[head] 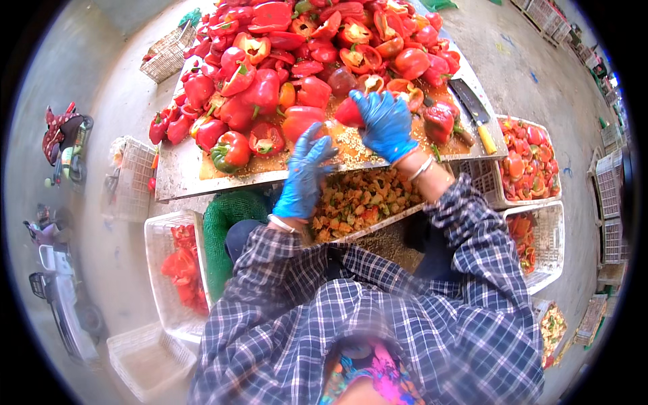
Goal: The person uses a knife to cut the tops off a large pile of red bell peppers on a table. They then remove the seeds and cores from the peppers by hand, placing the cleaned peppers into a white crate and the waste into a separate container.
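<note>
My left hand (306, 174), in a blue glove, is raised at the table's near edge with its fingers apart and nothing in them. Its fingertips overlap a red bell pepper (304, 120) in this view; I cannot tell whether they touch. My right hand (387, 124), gloved alike, grips a red bell pepper (348, 113) whose right side is hidden by the fingers. Pale seeds (349, 144) are scattered on the board between the hands. Beyond rises a heap of whole and cut red peppers (309, 50). A red-and-green pepper (231, 152) lies left of my left hand.
A broad kitchen knife (471, 104) with a yellow handle lies at the table's right. Beneath the near edge stands a container of pepper cores (364, 202). Pepper pieces fill crates at right (529, 157) and left (185, 263). Green netting (230, 217) bulges beside my left leg.
</note>
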The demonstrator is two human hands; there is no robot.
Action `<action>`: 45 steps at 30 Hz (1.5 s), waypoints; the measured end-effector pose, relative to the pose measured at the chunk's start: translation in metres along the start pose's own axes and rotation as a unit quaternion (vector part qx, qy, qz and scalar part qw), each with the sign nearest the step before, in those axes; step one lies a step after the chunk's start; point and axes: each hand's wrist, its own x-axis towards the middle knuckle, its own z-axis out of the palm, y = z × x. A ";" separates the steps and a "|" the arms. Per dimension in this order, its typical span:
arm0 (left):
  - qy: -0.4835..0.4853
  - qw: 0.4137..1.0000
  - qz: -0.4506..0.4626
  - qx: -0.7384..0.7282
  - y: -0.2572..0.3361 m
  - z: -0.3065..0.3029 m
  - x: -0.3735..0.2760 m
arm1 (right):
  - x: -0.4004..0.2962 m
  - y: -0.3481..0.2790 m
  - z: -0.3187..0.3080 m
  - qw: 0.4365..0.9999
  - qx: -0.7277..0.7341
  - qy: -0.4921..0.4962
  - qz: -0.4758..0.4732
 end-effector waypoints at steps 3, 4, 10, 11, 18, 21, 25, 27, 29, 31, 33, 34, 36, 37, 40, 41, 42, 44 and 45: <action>-0.052 0.935 -0.037 -0.348 -0.035 -0.006 0.030 | -0.006 -0.045 -0.047 0.984 0.171 0.026 -0.040; -0.029 0.928 -0.014 -0.371 -0.044 -0.016 0.038 | -0.010 -0.055 -0.066 0.959 0.273 -0.023 -0.072; -0.055 0.959 0.076 -0.266 -0.008 -0.013 0.015 | -0.003 -0.018 -0.079 0.744 0.643 -0.174 0.048; -0.076 0.961 0.089 -0.252 -0.011 -0.015 0.012 | -0.001 -0.011 -0.076 0.726 0.637 -0.251 0.067; -0.124 0.973 0.028 -0.195 -0.004 -0.002 0.008 | -0.015 -0.040 -0.053 0.865 0.468 -0.184 -0.012; -0.102 0.981 0.016 -0.166 -0.022 -0.009 0.013 | -0.020 -0.048 -0.052 0.857 0.426 -0.288 0.033; -0.059 0.993 0.097 0.033 -0.028 0.015 0.000 | -0.028 -0.043 -0.024 0.881 0.409 -0.229 0.060; -0.050 0.996 0.062 -0.041 -0.032 0.015 0.005 | -0.052 -0.045 0.023 0.773 0.587 -0.212 0.113; -0.011 0.993 0.061 -0.098 -0.035 -0.011 0.007 | -0.027 -0.053 -0.041 0.645 0.700 -0.276 0.136; -0.054 0.987 0.019 -0.153 -0.036 -0.018 0.011 | -0.025 -0.045 -0.041 0.509 0.757 -0.344 0.222; -0.107 0.970 -0.034 -0.215 -0.035 -0.022 0.014 | -0.021 -0.043 -0.048 0.477 0.758 -0.330 0.298; -0.117 0.962 -0.038 -0.243 -0.034 -0.018 0.012 | -0.021 -0.043 -0.044 0.538 0.735 -0.319 0.264; -0.098 0.953 -0.052 -0.280 -0.040 -0.019 0.013 | -0.024 -0.042 -0.031 0.651 0.675 -0.289 0.192; -0.087 0.954 -0.045 -0.282 -0.042 -0.018 0.013 | -0.026 -0.044 -0.025 0.678 0.681 -0.218 0.170; -0.065 0.951 -0.007 -0.303 -0.044 -0.015 0.012 | -0.014 -0.046 -0.047 0.599 0.760 -0.101 0.232; -0.066 0.946 0.015 -0.318 -0.044 -0.016 0.012 | -0.008 -0.030 -0.042 0.509 0.789 -0.158 0.306; -0.067 0.940 0.023 -0.334 -0.044 -0.017 0.016 | -0.009 -0.007 -0.044 0.549 0.777 -0.180 0.251; -0.067 0.934 0.029 -0.349 -0.039 -0.026 0.018 | -0.013 0.017 -0.044 0.572 0.736 -0.288 0.217; -0.068 0.931 0.032 -0.357 -0.037 -0.029 0.018 | -0.018 0.025 -0.043 0.561 0.699 -0.369 0.245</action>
